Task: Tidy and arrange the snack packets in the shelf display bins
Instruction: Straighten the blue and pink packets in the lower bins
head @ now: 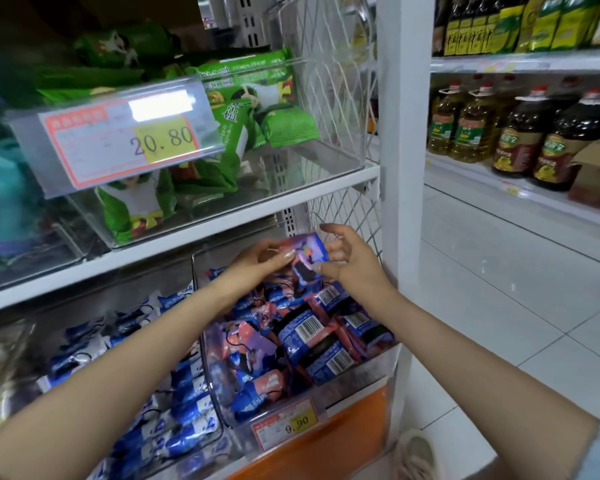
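Note:
A small pink and purple snack packet [303, 258] is held upright above the back of the clear bin [361, 379] on the lower shelf. My left hand [260, 259] pinches its left edge. My right hand [345, 258] pinches its lower right corner, with the other fingers spread. The bin below holds several pink and blue packets [312, 337] lying in a loose heap, some with barcodes facing up.
A neighbouring bin of blue and white packets [174, 393] sits to the left. Above, a clear bin of green packets [222, 133] carries a 20.80 price tag [125, 140]. A white post [402, 133] and wire mesh [347, 209] bound the right side. Oil bottles [520, 133] line the far shelves.

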The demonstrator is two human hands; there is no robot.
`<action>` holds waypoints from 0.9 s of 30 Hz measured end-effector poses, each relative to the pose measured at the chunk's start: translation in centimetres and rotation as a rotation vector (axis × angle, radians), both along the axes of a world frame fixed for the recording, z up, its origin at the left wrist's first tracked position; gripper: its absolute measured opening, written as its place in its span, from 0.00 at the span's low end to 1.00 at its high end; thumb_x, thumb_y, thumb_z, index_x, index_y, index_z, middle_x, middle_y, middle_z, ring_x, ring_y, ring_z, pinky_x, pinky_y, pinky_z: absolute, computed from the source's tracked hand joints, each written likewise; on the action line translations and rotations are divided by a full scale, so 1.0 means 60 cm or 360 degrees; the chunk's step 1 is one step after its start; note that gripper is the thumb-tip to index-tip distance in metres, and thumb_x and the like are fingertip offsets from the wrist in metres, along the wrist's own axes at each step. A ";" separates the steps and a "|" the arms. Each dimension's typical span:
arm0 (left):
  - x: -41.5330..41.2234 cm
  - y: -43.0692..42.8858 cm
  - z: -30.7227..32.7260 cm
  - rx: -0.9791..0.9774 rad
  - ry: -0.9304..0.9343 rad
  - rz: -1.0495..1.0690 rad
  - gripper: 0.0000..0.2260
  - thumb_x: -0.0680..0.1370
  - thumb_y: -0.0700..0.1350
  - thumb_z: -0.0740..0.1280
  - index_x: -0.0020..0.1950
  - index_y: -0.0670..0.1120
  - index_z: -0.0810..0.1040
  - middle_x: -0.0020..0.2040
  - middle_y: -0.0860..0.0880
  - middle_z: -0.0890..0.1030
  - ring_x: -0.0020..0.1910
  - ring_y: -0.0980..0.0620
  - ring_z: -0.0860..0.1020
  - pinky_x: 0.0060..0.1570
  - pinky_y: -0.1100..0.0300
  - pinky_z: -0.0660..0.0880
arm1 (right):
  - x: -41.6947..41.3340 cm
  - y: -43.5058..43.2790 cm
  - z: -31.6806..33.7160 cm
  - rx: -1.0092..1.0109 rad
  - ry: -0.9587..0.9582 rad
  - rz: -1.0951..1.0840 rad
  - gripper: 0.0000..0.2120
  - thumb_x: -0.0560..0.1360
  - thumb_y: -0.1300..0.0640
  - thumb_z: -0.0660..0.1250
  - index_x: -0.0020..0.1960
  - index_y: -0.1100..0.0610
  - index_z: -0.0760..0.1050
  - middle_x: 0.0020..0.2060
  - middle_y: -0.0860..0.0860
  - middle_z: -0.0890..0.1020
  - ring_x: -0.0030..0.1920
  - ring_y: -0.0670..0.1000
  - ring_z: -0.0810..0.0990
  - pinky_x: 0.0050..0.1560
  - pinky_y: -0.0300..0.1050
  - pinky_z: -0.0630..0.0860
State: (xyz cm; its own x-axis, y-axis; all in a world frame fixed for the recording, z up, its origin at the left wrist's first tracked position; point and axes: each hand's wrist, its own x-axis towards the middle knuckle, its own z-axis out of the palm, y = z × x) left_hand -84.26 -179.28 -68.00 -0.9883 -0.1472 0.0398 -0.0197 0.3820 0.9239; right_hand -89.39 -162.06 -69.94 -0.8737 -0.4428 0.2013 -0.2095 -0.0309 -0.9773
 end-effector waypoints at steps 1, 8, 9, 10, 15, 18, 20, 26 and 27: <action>0.004 0.000 0.003 0.0133 -0.0034 -0.0013 0.07 0.76 0.44 0.66 0.53 0.49 0.74 0.49 0.50 0.80 0.44 0.56 0.80 0.44 0.64 0.79 | 0.000 -0.004 0.003 -0.0036 -0.0072 0.0024 0.27 0.70 0.69 0.70 0.65 0.52 0.68 0.44 0.49 0.76 0.44 0.48 0.77 0.46 0.39 0.77; 0.022 -0.014 0.003 0.0245 -0.0118 -0.0014 0.11 0.73 0.37 0.69 0.54 0.46 0.76 0.51 0.48 0.82 0.45 0.55 0.82 0.45 0.65 0.78 | 0.005 -0.019 0.008 -0.0129 -0.0383 0.0178 0.09 0.74 0.64 0.68 0.53 0.57 0.73 0.40 0.50 0.79 0.38 0.46 0.79 0.38 0.37 0.79; 0.025 -0.015 0.005 0.0250 -0.0108 0.0003 0.10 0.74 0.36 0.68 0.53 0.46 0.77 0.50 0.49 0.82 0.43 0.57 0.82 0.43 0.67 0.78 | 0.005 -0.019 0.007 -0.0086 -0.0411 0.0177 0.06 0.74 0.61 0.69 0.49 0.57 0.73 0.40 0.50 0.80 0.37 0.48 0.79 0.38 0.39 0.78; 0.028 -0.015 0.007 0.0222 -0.0095 0.0022 0.10 0.74 0.36 0.67 0.53 0.47 0.77 0.50 0.49 0.81 0.42 0.59 0.81 0.41 0.69 0.77 | 0.005 -0.019 0.006 -0.0066 -0.0452 0.0181 0.05 0.74 0.59 0.69 0.47 0.57 0.73 0.41 0.51 0.81 0.37 0.49 0.79 0.37 0.40 0.78; 0.036 -0.018 0.010 0.0139 -0.0060 0.0047 0.07 0.76 0.40 0.66 0.53 0.48 0.77 0.47 0.49 0.81 0.37 0.62 0.80 0.35 0.72 0.74 | 0.005 -0.014 0.005 -0.0215 -0.0673 0.0252 0.06 0.74 0.64 0.68 0.48 0.59 0.71 0.45 0.60 0.82 0.34 0.54 0.83 0.37 0.42 0.82; 0.035 -0.016 0.012 0.0163 -0.0106 0.0103 0.08 0.78 0.46 0.64 0.54 0.48 0.77 0.49 0.47 0.82 0.36 0.59 0.81 0.33 0.72 0.73 | 0.001 -0.012 0.000 -0.0219 -0.0698 0.0252 0.07 0.74 0.64 0.68 0.50 0.60 0.71 0.51 0.62 0.81 0.37 0.56 0.83 0.41 0.44 0.82; 0.035 -0.015 0.014 0.0229 -0.0119 0.0150 0.11 0.79 0.48 0.60 0.57 0.46 0.77 0.47 0.46 0.82 0.35 0.58 0.80 0.31 0.72 0.72 | -0.003 -0.012 -0.003 -0.0212 -0.0683 0.0242 0.05 0.75 0.65 0.67 0.48 0.60 0.72 0.52 0.62 0.81 0.38 0.58 0.83 0.42 0.44 0.82; 0.043 -0.007 0.017 -0.0054 -0.0015 0.0134 0.05 0.77 0.43 0.66 0.50 0.51 0.77 0.44 0.55 0.80 0.34 0.67 0.77 0.33 0.76 0.69 | -0.007 -0.010 -0.008 -0.0197 -0.0594 0.0246 0.06 0.74 0.68 0.66 0.46 0.60 0.71 0.43 0.55 0.82 0.42 0.54 0.83 0.45 0.43 0.81; 0.043 -0.007 0.015 -0.0128 0.0010 0.0139 0.05 0.76 0.42 0.67 0.49 0.51 0.77 0.43 0.55 0.80 0.35 0.67 0.77 0.34 0.76 0.69 | -0.008 -0.009 -0.007 -0.0159 -0.0531 0.0258 0.07 0.74 0.68 0.67 0.48 0.60 0.71 0.43 0.55 0.82 0.43 0.54 0.82 0.45 0.41 0.81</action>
State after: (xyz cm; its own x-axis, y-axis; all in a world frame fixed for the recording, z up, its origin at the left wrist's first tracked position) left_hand -81.66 -179.72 -67.09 -0.9715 -0.2290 0.0611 -0.0506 0.4522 0.8905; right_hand -89.84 -162.63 -70.38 -0.8188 -0.5731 -0.0331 0.1350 -0.1361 -0.9815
